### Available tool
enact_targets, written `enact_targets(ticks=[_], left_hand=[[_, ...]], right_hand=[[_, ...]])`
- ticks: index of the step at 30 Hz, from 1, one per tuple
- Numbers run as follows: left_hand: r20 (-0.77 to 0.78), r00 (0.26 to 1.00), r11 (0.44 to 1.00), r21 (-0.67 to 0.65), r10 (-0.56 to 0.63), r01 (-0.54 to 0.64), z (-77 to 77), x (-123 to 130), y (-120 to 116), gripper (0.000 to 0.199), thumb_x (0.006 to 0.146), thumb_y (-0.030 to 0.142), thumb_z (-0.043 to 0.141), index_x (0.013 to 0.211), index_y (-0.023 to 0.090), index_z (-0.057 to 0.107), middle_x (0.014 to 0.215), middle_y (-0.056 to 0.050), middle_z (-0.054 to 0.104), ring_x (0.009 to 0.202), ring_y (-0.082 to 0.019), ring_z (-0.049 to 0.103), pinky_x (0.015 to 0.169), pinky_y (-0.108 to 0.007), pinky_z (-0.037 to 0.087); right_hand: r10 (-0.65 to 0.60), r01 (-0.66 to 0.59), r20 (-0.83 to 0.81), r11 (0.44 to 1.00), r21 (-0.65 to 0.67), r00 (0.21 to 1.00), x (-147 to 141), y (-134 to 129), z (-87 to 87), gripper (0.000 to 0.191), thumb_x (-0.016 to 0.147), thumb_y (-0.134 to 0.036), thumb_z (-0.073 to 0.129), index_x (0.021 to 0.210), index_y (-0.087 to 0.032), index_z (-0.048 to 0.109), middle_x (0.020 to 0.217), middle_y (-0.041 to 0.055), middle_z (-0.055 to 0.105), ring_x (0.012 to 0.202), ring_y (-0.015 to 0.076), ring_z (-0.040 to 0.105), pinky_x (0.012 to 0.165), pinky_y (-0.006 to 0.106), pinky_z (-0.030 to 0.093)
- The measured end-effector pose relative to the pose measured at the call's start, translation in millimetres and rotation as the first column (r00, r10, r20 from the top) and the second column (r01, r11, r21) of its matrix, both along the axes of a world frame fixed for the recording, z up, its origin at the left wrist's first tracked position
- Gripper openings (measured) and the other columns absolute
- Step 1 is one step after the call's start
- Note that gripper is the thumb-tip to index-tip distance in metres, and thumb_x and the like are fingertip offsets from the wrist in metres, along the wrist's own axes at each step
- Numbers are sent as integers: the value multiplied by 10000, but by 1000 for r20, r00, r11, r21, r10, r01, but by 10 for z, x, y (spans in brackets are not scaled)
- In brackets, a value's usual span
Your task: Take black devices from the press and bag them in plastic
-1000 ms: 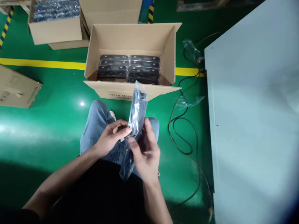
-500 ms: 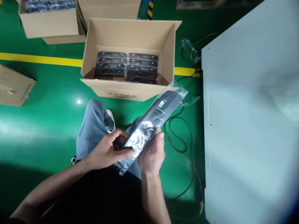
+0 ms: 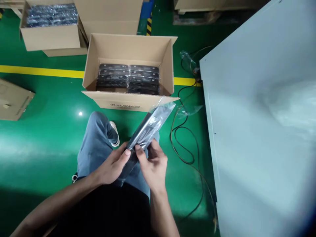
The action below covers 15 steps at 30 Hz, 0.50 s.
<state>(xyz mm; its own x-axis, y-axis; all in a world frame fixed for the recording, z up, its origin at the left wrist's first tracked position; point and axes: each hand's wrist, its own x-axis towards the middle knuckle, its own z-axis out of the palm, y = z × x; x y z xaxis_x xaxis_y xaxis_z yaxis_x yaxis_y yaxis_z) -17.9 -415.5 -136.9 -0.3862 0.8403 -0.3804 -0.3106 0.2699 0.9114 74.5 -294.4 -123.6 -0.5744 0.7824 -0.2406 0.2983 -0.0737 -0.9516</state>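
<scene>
A long dark plastic part in a clear bag slants up and to the right over my lap. My left hand is wrapped round its lower left side, thumb on top. My right hand grips the right side, with the thumb pressed on the film and the fingers curled at the edge. The bag's loose upper end reaches near the front flap of an open cardboard box. Inside that box, similar bagged dark parts stand in two columns. What kind of part it is, I cannot tell.
A grey-white cabinet or table surface takes up the right side. Cables loop over the green floor beside it. Another open box with bagged items stands at the back left, and a closed carton lies at the left.
The bagged part has turned about its length and come lower and to the left. My right hand has shifted from beneath it to its side, thumb now on top. The view has shifted slightly.
</scene>
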Motion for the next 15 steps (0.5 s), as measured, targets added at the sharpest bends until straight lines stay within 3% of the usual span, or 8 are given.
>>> enact_targets(ticks=[5, 10, 13, 15], left_hand=[[-90, 996, 999, -35, 8, -12, -33, 32, -60, 542, 1060, 620, 461, 1428, 264, 639, 1213, -55, 756, 1002, -235, 666, 954, -329, 496], [-106, 994, 998, -55, 23, -29, 3, 46, -72, 540, 1039, 632, 508, 1395, 256, 661, 1096, -46, 761, 965, -239, 660, 955, -343, 492], [-10, 997, 994, -79, 77, -77, -2, 49, -60, 541, 999, 672, 569, 1306, 256, 727, 1162, -50, 767, 1062, -256, 665, 996, -348, 497], [84, 977, 974, -133, 194, -182, -37, 37, -36, 581, 942, 724, 631, 1239, 242, 761, 1193, -63, 769, 1152, -276, 656, 1027, -352, 500]], right_hand=[[36, -49, 97, 989, 139, 995, -2, 26, 77, 118, 845, -306, 646, 885, -225, 721, 843, 5, 797, 748, 149, 698, 768, 325, 596], [40, -67, 136, 978, 198, 990, 40, 24, 59, 166, 872, -277, 580, 891, -217, 733, 790, 2, 796, 663, 131, 671, 641, 296, 558], [57, -76, 121, 984, 162, 991, 49, 37, 11, 218, 905, -304, 565, 947, -224, 763, 879, 22, 835, 751, 149, 716, 733, 324, 605], [14, -25, 94, 992, 121, 996, 48, 30, -29, 286, 932, -362, 564, 1088, -242, 770, 1005, 51, 855, 882, 177, 757, 841, 374, 641]])
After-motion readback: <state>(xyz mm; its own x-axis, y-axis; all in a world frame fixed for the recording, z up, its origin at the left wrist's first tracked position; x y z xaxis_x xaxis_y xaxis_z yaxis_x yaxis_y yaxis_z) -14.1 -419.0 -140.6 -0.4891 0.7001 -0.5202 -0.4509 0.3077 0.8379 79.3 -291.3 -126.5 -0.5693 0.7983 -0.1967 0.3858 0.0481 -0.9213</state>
